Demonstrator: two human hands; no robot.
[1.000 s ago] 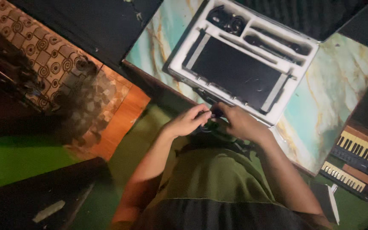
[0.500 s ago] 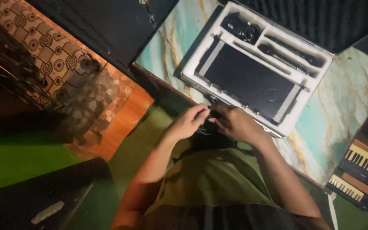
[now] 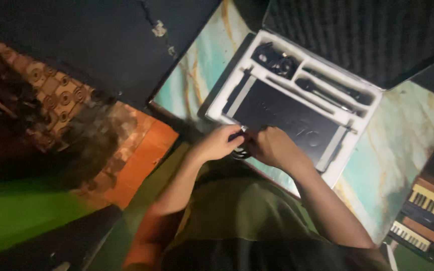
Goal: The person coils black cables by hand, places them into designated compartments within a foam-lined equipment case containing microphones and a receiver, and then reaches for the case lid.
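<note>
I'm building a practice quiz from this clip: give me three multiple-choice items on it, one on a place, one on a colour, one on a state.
1. Where is the piano keyboard?
A. lower right
B. upper left
C. inside the box

2. What colour is the box's tray?
A. red
B. white
C. yellow

3. How does the box stand?
A. taped shut
C. upside down
B. open

Answers:
1 A: its keys show at the lower right edge, beside the marbled table.
2 B: the tray around the flat black device is white.
3 B: the compartments lie bare, with the left hand and right hand together at its near edge on a small dark thing.
</note>
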